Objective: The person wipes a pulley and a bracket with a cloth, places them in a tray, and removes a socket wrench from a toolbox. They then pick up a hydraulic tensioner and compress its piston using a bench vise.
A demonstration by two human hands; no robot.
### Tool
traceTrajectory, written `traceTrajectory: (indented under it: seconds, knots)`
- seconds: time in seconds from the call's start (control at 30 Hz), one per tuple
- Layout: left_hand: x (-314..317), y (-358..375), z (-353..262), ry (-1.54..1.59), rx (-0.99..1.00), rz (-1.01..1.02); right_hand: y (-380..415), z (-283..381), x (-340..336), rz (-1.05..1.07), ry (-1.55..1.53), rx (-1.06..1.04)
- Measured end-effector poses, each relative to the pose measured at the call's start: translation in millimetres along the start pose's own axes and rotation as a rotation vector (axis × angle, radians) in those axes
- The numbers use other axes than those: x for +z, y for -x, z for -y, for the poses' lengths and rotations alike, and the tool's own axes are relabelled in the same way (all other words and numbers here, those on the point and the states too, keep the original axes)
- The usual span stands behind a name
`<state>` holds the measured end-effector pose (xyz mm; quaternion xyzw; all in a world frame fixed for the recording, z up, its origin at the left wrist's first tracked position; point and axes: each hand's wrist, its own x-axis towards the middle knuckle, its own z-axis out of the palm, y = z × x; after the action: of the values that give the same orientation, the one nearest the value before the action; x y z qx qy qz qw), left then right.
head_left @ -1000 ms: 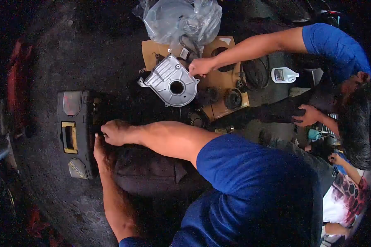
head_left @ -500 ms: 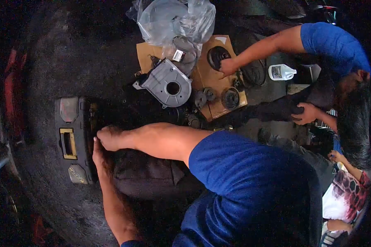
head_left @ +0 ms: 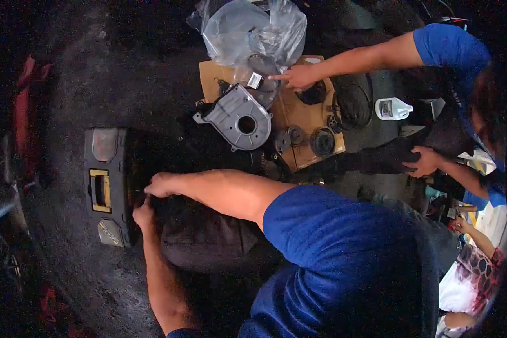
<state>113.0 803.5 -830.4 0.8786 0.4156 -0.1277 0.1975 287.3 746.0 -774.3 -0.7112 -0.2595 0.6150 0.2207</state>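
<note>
A dark tool case [head_left: 127,225] with a yellow-framed handle lies on the dark floor. At its shadowed near side, my right hand [head_left: 162,185] is closed, its fingertips pointing to the case. Just below it in the view, my left hand [head_left: 143,215] has its fingers drawn together beside the case, a fingertip close to the right hand. Whatever the two hands hold is too dark and small to make out. The interior of the case, if open, cannot be seen.
A grey metal cover [head_left: 236,115] and round dark parts [head_left: 323,142] lie around cardboard [head_left: 298,115], beside a clear plastic bag [head_left: 231,34]. A co-worker's hand [head_left: 303,76] points over them. A white bottle [head_left: 392,109] stands behind. Another person's patterned sleeve [head_left: 481,270] shows at right.
The view has shifted slightly. The co-worker's hand has moved from the round black part toward the bag's label. My left hand's fingers have drawn back a little from the case.
</note>
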Motion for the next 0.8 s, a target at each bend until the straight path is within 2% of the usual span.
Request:
traceTrajectory:
  seconds: [0.1,0.13,0.17,0.23,0.27,0.3,0.33,0.37,0.4,0.43,0.5,0.53,0.57,0.63,0.67,0.7,0.73,0.77,0.8]
  knots:
    - [-6.2,4.1,-3.3,-0.088,0.02,0.053,8.7,27.7,-2.9,0.047,0.045,-0.012]
    - [-0.5,5.4,-8.9,0.571,-0.364,-0.057,9.0,32.9,-1.6,0.042,0.017,-0.005]
    - [1.1,9.1,-8.7,0.571,-0.376,-0.063,9.8,36.7,-1.2,0.052,0.023,-0.01]
    - [-14.4,22.4,-20.7,0.726,-0.2,-0.211,-4.6,31.0,9.2,-0.069,0.126,-0.154]
    - [-31.2,28.0,-39.3,1.115,-0.361,-0.221,-14.2,23.7,15.0,-0.056,0.133,-0.166]
    - [-31.4,28.7,-33.8,1.114,-0.373,-0.239,-24.3,14.5,20.9,-0.144,0.026,-0.152]
    - [-29.7,30.1,-28.1,1.112,-0.296,-0.194,-26.9,15.1,23.4,-0.231,-0.082,-0.134]
    - [-28.4,31.6,-22.0,1.108,-0.219,-0.151,-29.8,15.1,23.9,-0.215,-0.073,-0.144]
    - [-62.7,49.1,-53.8,1.379,-0.357,-0.124,-24.8,14.5,18.6,-0.228,-0.05,-0.121]
    - [-57.1,53.7,-43.6,1.377,-0.369,-0.142,-19.6,14.3,13.0,-0.242,-0.028,-0.1]
    - [-24.0,66.4,-15.5,1.329,-0.413,0.02,-10.4,11.2,0.4,-0.287,-0.168,-0.141]
    - [-9.4,74.4,-8.0,1.188,-0.487,0.042,-19.1,7.9,-6.6,-0.314,-0.199,-0.137]
    - [18.5,80.6,7.7,1.187,-0.493,0.037,-30.4,2.1,-13.7,-0.341,-0.234,-0.13]
    - [69.6,92.3,42.6,1.757,-1.061,-0.155,-49.7,4.1,-27.6,-0.452,-0.16,-0.113]
    - [62.8,108.4,49.9,1.402,-0.774,-0.24,-37.2,18.5,-36.6,-0.481,-0.09,-0.054]
    - [60.2,109.6,48.3,1.401,-0.788,-0.264,-39.1,21.5,-46.2,-0.358,-0.026,-0.018]
    - [56.6,107.2,40.4,1.263,-0.687,-0.44,-44.1,19.0,-46.2,-0.373,0.021,0.004]
    - [48.3,103.4,33.2,1.104,-0.585,-0.603,-56.8,8.3,-47.9,-0.304,0.061,-0.061]
    - [16.7,101.8,15.7,1.02,-0.667,-0.589,-59.1,5.2,-46.0,-0.269,-0.008,-0.047]
